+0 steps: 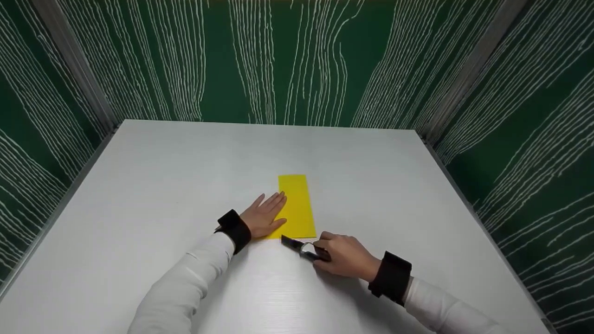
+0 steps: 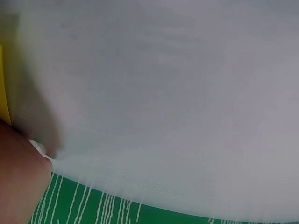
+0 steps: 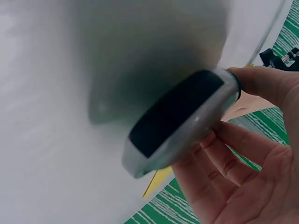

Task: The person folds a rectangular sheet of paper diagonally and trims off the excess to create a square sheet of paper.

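A yellow sheet of paper (image 1: 299, 208), long and narrow, lies near the middle of the white table. My left hand (image 1: 262, 218) rests flat on its lower left part, fingers spread. My right hand (image 1: 348, 255) holds what looks like a black and silver stapler (image 1: 291, 243), its far end pointing left beside the paper's near edge. In the right wrist view the thumb and fingers grip opposite sides of the stapler (image 3: 182, 116). Only a sliver of the yellow paper (image 2: 3, 93) shows in the left wrist view, above part of the left hand (image 2: 21, 177).
The white table (image 1: 185, 162) reaches to green walls (image 1: 227, 60) with wavy white lines at the back and sides. Grey metal posts (image 1: 81, 60) stand at the back corners. Both wrists wear black bands (image 1: 234, 232).
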### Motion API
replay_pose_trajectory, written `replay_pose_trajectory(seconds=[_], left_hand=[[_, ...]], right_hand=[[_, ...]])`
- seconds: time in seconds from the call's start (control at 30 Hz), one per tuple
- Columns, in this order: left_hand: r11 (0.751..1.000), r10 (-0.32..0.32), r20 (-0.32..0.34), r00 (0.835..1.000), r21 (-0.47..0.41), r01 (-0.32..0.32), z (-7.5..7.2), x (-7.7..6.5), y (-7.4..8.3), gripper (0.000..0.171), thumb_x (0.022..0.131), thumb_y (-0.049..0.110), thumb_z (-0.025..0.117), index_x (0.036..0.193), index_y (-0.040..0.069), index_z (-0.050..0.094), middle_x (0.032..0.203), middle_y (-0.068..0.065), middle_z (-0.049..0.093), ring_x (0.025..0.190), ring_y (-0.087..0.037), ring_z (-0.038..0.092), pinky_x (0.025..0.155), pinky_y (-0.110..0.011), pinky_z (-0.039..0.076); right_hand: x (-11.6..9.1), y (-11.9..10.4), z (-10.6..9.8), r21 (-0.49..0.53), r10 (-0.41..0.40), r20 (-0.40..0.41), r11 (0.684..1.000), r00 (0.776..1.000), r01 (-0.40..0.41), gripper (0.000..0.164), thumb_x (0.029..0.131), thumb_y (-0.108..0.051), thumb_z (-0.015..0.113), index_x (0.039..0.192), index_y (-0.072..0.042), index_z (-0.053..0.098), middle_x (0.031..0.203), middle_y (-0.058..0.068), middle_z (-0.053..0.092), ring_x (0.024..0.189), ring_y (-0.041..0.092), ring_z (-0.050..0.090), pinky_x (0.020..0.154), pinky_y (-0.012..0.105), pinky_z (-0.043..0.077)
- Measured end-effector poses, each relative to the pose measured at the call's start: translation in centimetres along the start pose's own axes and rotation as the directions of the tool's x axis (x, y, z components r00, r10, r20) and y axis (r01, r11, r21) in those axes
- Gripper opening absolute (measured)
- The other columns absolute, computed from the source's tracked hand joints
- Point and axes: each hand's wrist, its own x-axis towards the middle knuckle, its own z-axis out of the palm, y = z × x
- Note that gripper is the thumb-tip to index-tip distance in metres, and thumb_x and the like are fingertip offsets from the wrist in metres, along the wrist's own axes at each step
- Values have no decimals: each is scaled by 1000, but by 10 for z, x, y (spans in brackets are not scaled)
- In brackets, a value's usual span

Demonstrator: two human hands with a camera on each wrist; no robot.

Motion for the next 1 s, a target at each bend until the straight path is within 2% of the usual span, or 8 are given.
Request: replay_pose_trajectory(seconds=[0.33,0.5,0.77,1.0], left_hand=[[1000,7,-3,1000,12,-7,6,3,-4,70,111,45,32,165,6,13,175,-10,12,164,-24,12,134,-49,8],[1000,4,1,1000,2,-4,6,2,-3,69,111,45,32,165,7,12,175,-9,11,164,-24,11,134,-49,7],[1000,12,-9,1000,-18,-13,3,-1,-3,70,111,46,33,165,6,13,175,-9,11,164,-24,12,133,-51,8],[1000,5,5,1000,4,-5,1,0,-2,71,111,47,31,165,7,12,175,-9,10,164,-24,11,134,-50,7]], right_hand=[[-1,-8,3,-28,-14,41,999,999,15,34,89,-33,79,113,-9,76,94,3,68,68,5,51,59,20,44],[-2,-8,5,-27,-14,28,1000,1000,15,34,89,-31,79,113,-7,76,93,3,67,67,5,49,58,20,42],[-2,-9,7,7,14,10,1000,1000,-14,22,88,-29,81,96,-10,72,83,-2,58,64,3,43,55,18,35],[-4,-10,8,0,4,5,1000,1000,-4,32,88,-30,80,110,-8,76,89,0,64,67,4,47,58,19,39]])
